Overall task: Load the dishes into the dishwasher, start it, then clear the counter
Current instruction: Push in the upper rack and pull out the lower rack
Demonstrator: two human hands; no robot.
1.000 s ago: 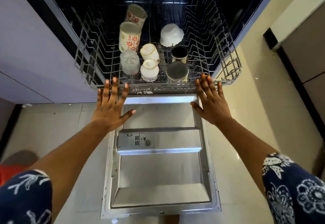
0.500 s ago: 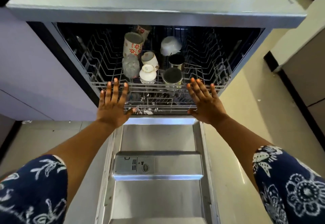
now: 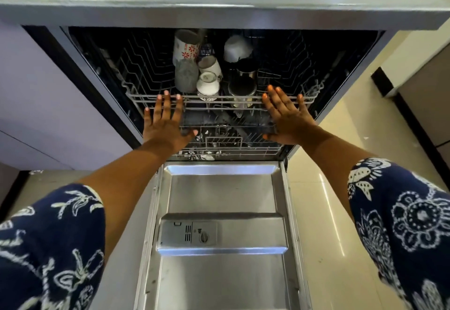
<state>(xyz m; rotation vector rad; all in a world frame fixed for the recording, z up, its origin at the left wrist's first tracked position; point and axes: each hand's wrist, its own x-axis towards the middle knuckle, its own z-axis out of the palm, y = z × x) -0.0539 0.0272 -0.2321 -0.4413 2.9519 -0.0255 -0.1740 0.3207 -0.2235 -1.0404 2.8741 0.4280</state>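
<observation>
The dishwasher's upper wire rack (image 3: 302, 100) sits almost fully inside the dark tub. It carries a red-flowered mug (image 3: 186, 47), a clear glass (image 3: 186, 78), white cups (image 3: 208, 83), a white bowl (image 3: 237, 45) and steel tumblers (image 3: 242, 88), all upside down. My left hand (image 3: 165, 122) and my right hand (image 3: 287, 117) press flat, with straight fingers, against the rack's front rail. Below it the lower rack (image 3: 224, 141) shows cutlery. The steel door (image 3: 221, 212) lies open toward me.
The countertop edge (image 3: 219, 15) overhangs the dishwasher. A lilac cabinet front (image 3: 48, 105) stands to the left. Cream floor tiles (image 3: 341, 139) and a dark-skirted cabinet lie to the right. The detergent dispenser (image 3: 190, 234) sits in the door's middle.
Both hands have pushed the upper rack from pulled out over the door back into the tub. The view has tilted up, bringing the countertop in.
</observation>
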